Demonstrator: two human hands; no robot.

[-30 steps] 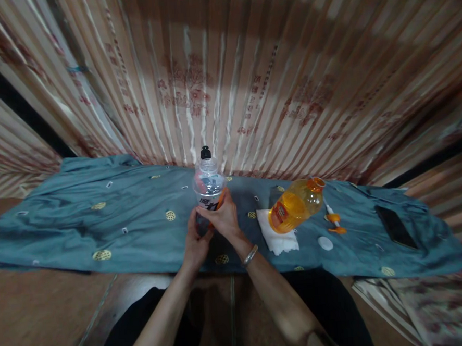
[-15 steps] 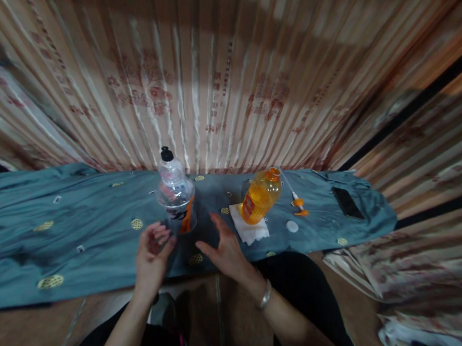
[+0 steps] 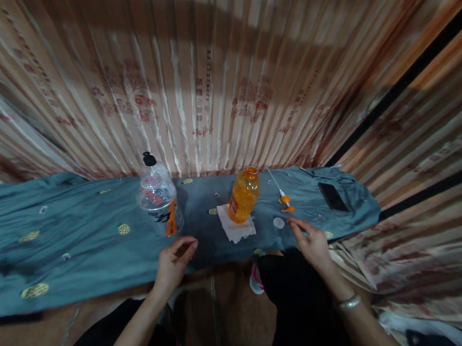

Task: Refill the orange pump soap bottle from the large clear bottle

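My left hand (image 3: 176, 262) hovers at the front edge of the cloth, its fingers loosely curved towards the thumb and nothing visible in them. Beyond it stands a clear plastic cup (image 3: 165, 219) with an orange-and-black label and a domed top; a clear bottle with a black cap (image 3: 149, 158) is close behind. My right hand (image 3: 311, 241) is open, its fingertips just right of a white disc (image 3: 278, 223) and in front of an orange pump head with a white tube (image 3: 286, 201). Between my hands, an uncapped bottle of orange liquid (image 3: 243, 195) stands on a white tissue (image 3: 238, 231).
A blue-green patterned cloth (image 3: 89, 228) covers the long narrow surface. Towards its right end lies a dark phone (image 3: 333, 197). Pleated curtains (image 3: 194, 81) hang close behind and on the right, with dark bars crossing at the right.
My right hand has moved right, from beside the cup to near the white disc and pump head. My left hand has shifted slightly right, away from the cup. The view has turned a little rightwards.
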